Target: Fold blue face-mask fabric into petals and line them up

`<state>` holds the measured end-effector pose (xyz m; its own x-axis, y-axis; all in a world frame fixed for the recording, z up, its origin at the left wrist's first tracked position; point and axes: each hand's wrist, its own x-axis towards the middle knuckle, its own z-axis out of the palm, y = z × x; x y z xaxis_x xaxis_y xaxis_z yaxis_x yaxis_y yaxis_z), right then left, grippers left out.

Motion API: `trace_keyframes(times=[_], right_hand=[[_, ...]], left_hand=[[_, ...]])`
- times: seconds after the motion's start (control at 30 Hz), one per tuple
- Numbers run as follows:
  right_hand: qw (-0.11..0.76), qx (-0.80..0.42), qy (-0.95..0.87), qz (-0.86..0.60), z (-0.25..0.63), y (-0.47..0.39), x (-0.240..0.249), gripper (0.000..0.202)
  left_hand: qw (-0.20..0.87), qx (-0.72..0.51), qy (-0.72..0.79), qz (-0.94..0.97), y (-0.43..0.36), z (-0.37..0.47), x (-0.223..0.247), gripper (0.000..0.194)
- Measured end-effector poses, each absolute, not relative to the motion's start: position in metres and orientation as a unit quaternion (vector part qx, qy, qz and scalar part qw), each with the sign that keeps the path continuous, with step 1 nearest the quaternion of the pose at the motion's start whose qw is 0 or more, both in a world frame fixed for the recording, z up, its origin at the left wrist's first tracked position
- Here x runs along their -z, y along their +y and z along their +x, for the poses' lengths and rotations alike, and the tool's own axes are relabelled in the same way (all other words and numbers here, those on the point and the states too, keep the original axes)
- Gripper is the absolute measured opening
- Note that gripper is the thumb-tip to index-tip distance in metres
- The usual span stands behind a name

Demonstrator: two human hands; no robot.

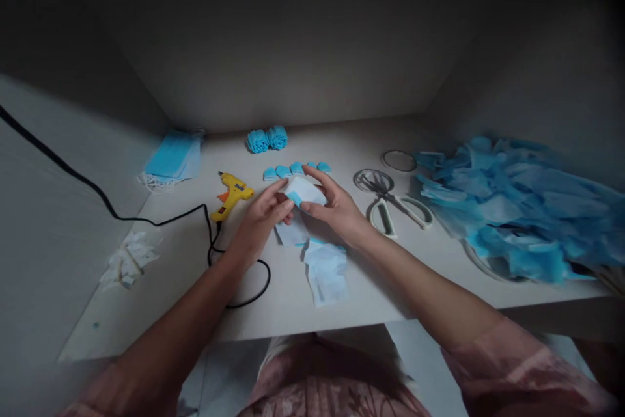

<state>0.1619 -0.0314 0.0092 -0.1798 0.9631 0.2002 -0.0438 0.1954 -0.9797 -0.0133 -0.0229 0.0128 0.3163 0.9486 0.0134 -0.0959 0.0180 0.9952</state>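
Observation:
Near the middle of the shelf, my left hand (263, 215) pinches the left side of a white and blue fabric piece (306, 189). My right hand (338, 207) grips the same piece from the right, thumb in front and fingers behind it. A blue patch shows between the two thumbs. Under my hands lie more pale fabric pieces (327, 274). Just behind the held piece is a row of several small folded blue petals (283, 171). Two blue fabric roses (267, 138) sit farther back.
A yellow glue gun (231, 197) with a looping black cord (266, 280) lies left, beyond it blue masks (173, 155) and white scraps (127, 261). Scissors (390, 202), a metal ring (399, 160) and a large blue fabric heap (517, 209) are right. Walls (293, 53) enclose the shelf.

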Motion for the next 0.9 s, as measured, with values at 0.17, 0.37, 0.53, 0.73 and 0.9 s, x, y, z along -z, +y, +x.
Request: trace_keyframes(times=[0.17,0.37,0.53,0.73,0.9], right_hand=[[0.515,-0.49,-0.579,-0.401,0.156,-0.032,-0.004,0.066],[0.488,-0.528,-0.579,-0.384,0.154,-0.031,0.001,0.066],[0.511,-0.508,-0.569,-0.396,0.156,-0.031,-0.003,0.063],[0.501,-0.478,-0.585,-0.423,0.157,-0.033,-0.008,0.062],[0.482,-0.468,-0.602,-0.431,0.162,-0.032,-0.009,0.048]], left_hand=[[0.507,-0.395,0.463,0.61,-0.025,-0.014,-0.014,0.024],[0.541,-0.418,0.466,0.562,-0.017,-0.019,-0.006,0.023],[0.59,-0.422,0.432,0.536,-0.018,-0.016,-0.003,0.027],[0.54,-0.412,0.454,0.577,-0.022,-0.014,-0.01,0.02],[0.552,-0.405,0.447,0.576,-0.023,-0.014,-0.013,0.019]])
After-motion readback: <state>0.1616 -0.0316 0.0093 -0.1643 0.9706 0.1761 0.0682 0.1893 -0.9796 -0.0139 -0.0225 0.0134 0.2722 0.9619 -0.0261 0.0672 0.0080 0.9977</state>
